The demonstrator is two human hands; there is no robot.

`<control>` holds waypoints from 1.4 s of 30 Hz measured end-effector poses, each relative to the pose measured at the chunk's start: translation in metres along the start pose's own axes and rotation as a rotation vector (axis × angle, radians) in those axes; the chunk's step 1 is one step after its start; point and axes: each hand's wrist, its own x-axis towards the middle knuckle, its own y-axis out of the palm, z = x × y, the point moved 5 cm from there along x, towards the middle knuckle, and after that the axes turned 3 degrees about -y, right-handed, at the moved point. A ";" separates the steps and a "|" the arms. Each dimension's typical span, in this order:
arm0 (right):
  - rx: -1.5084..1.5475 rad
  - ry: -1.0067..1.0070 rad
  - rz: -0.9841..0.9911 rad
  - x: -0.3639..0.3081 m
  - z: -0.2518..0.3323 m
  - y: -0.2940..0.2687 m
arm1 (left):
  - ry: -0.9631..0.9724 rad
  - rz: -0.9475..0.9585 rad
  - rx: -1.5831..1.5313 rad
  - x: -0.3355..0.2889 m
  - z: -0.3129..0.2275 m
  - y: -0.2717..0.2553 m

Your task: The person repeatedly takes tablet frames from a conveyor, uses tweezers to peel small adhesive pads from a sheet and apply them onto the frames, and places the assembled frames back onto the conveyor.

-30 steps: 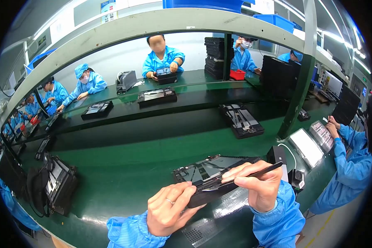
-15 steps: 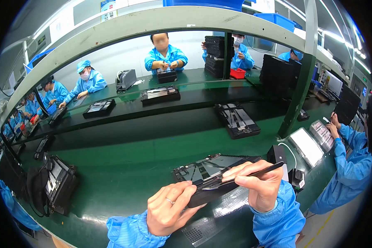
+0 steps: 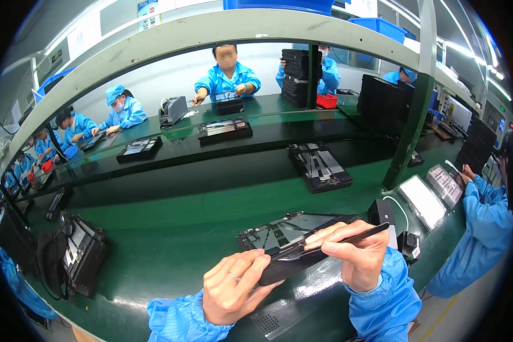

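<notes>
A black tray [image 3: 288,269] with an opened tablet-like device [image 3: 293,231] lies before me, its near edge tilted up. My left hand [image 3: 236,285], with a ring on one finger, grips the tray's near left edge between thumb and fingers. In my right hand [image 3: 356,251] is a slim black tool that looks like tweezers [image 3: 373,232], pinched between thumb and fingers. Its tip points down-left toward the device's near edge, where my fingers hide the exact contact. Dark ribbon-like strips and grey panels show inside the device.
A perforated clear plastic sheet [image 3: 276,319] lies under my hands. Another device tray [image 3: 320,167] rests on the belt ahead; a tilted one [image 3: 82,251] stands at left. A black box [image 3: 382,214] and a white light panel [image 3: 422,200] sit at right. A green post [image 3: 410,131] rises beyond; co-workers surround the line.
The tray on the near belt has shifted slightly left, those on the far belt slightly right. Co-workers' arms have moved. My hands stay nearly still.
</notes>
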 end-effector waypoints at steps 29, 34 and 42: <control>-0.925 -0.739 0.033 0.008 0.009 -0.003 | 0.185 0.031 -0.086 0.030 -0.009 0.031; -0.650 -0.375 -0.416 0.018 0.010 -0.045 | -0.117 0.180 0.138 -0.006 0.073 0.080; -0.333 -0.263 -0.614 0.024 -0.012 -0.113 | -0.182 0.152 0.071 -0.004 0.085 0.064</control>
